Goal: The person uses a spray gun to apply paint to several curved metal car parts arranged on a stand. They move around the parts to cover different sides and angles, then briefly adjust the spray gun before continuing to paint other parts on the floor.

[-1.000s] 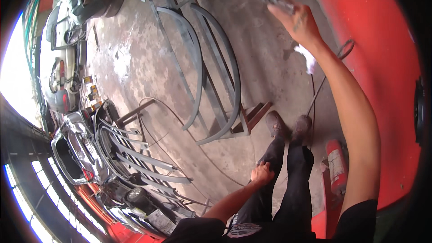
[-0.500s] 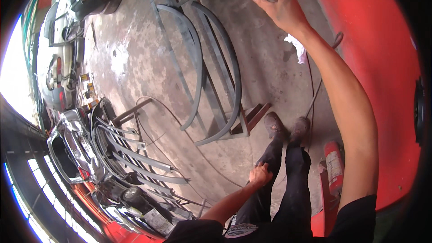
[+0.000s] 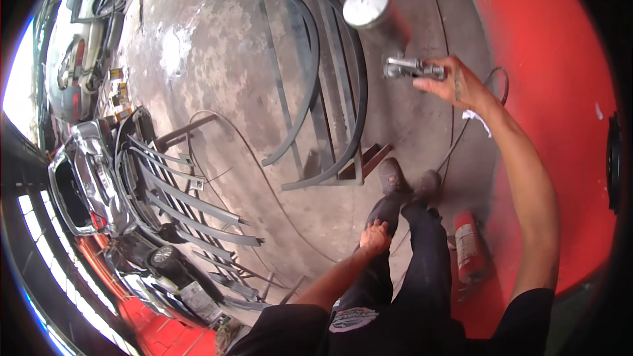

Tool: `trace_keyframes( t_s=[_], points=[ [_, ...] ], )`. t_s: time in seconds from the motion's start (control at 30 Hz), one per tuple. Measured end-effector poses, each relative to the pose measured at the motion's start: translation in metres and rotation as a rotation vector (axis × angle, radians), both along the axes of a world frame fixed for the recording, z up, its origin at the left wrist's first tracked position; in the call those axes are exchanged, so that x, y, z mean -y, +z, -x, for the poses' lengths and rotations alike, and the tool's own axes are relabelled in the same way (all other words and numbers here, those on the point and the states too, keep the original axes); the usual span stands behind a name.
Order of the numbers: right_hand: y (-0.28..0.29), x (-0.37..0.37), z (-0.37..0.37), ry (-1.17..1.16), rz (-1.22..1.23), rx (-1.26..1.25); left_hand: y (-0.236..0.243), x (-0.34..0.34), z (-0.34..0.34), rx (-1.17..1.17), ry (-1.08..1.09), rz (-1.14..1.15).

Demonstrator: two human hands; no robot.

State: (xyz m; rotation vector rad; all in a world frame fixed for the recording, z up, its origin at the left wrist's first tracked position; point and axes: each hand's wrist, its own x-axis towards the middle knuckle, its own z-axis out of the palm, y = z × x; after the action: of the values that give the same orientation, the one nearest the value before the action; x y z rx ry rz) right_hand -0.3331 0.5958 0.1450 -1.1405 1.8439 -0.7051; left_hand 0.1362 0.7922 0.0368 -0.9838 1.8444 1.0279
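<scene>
Held out at the upper right, my right hand [image 3: 455,82] is closed round the handle of a silver spray gun [image 3: 412,69]. A cylindrical cup with a white round top [image 3: 367,5] rises from the gun, its sides blurred. The curved dark grey strips [image 3: 358,72] on a metal stand [image 3: 320,102] lie just left of the gun, apart from it. My left hand [image 3: 376,236] rests on my left leg near the knee, holding nothing; its fingers lie over the dark trousers.
A red painted surface [image 3: 560,125] runs along my right. By my feet stands a red fire extinguisher [image 3: 467,250], and a hose [image 3: 455,145] trails over the floor. More grey strips [image 3: 198,207] sit on a rack at lower left, beside car bumpers [image 3: 105,178].
My right hand has come lower and slightly right with the spray gun, and its white-topped cup now shows. My view has shifted a little. My left hand stays on the leg.
</scene>
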Motion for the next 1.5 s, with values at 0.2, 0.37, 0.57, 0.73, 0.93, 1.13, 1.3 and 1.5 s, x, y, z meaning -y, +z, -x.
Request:
trace_keyframes(
  t_s=[0.2, 0.37, 0.57, 0.73, 0.93, 1.13, 1.3, 1.5],
  points=[
    [0.047, 0.078, 0.057, 0.09, -0.072, -0.25, 0.049, 0.031, 0.027, 0.144, 0.005, -0.155],
    [0.017, 0.198, 0.096, -0.116, 0.162, -0.114, 0.076, 0.037, 0.041, 0.265, 0.123, -0.261],
    [0.007, 0.237, 0.136, -0.027, 0.403, -0.119, 0.133, 0.037, 0.131, 0.103, 0.228, -0.197],
    [0.0, 0.203, 0.17, 0.26, 0.098, -0.173, 0.149, 0.057, 0.296, -0.18, 0.457, -0.405],
    [-0.012, 0.285, 0.19, 0.325, 0.09, -0.152, 0.131, 0.08, 0.359, -0.026, 0.279, -0.438],
    [-0.013, 0.396, 0.18, 0.003, 0.325, -0.064, 0.115, 0.079, 0.384, 0.102, 0.211, -0.404],
    [-0.049, 0.405, 0.176, 0.039, 0.49, -0.146, 0.111, 0.087, 0.393, 0.124, 0.174, -0.425],
    [-0.045, 0.387, 0.174, 0.187, 0.315, -0.047, 0.096, 0.065, 0.39, 0.077, 0.231, -0.371]
  ],
)
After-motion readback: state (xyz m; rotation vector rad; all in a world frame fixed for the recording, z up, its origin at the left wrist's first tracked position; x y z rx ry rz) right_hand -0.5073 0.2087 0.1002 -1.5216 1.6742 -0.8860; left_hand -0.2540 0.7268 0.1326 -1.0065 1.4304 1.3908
